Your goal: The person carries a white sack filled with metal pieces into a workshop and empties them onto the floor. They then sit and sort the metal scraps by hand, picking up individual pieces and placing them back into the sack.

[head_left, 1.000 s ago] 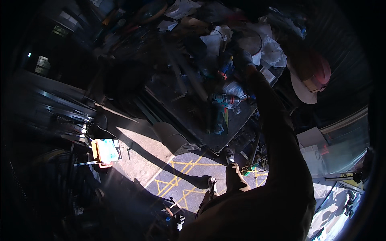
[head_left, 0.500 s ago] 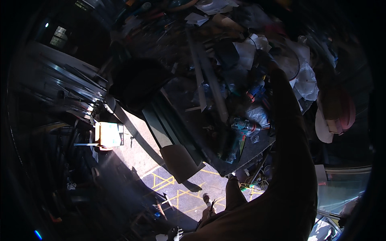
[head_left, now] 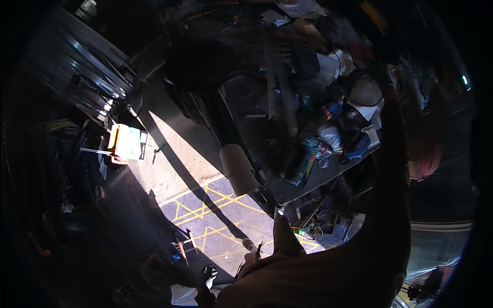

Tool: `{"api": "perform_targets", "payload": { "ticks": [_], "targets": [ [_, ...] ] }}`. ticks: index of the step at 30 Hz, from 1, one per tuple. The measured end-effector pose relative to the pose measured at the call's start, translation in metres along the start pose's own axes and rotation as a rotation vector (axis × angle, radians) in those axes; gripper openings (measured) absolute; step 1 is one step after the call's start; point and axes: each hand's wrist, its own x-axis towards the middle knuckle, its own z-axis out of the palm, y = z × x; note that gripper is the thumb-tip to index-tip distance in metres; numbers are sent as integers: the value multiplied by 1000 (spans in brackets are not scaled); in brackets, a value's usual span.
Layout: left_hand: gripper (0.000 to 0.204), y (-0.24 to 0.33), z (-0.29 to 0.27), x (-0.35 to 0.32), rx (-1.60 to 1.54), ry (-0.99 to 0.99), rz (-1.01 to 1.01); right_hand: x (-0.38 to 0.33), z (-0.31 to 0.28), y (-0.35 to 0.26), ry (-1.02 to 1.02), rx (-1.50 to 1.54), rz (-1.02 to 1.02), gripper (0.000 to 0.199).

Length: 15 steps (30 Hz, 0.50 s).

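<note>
My right arm stretches across the cluttered workbench, and my right hand (head_left: 389, 76) is at its far right side among white papers and plastic. Shadow and blur hide its fingers. Nearest to it is a pale rounded object (head_left: 365, 92). A teal and black cordless drill (head_left: 314, 148) lies closer to me on the bench, with a blue case-like object (head_left: 359, 146) beside it. Beyond the drill is a red and blue tool (head_left: 333, 110). Low on the left, my left hand (head_left: 209, 274), in a white and dark glove, hangs near my body; its fingers are too small to read.
A beige cylinder (head_left: 239, 169) caps the near end of a dark beam beside the bench (head_left: 295, 192). Metal bars (head_left: 95, 61) and a bright orange-edged box (head_left: 127, 143) stand left. Cables (head_left: 310, 231) lie under the bench. A pink rounded object (head_left: 427, 158) is at right.
My view has turned, shifting the scene. My right arm has swung to the right, and the blue case-like object beside the drill now shows. More of my left hand is visible.
</note>
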Motion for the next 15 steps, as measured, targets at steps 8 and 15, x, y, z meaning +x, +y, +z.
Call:
{"api": "perform_targets", "payload": {
  "ticks": [8,15],
  "targets": [
    [40,-77,-20,49,-55,-114,133,-222,-146,-164,269,96,-229,44],
    [39,-170,-63,53,176,231,362,-406,-171,-334,259,-33,-715,41]
  ]
}}
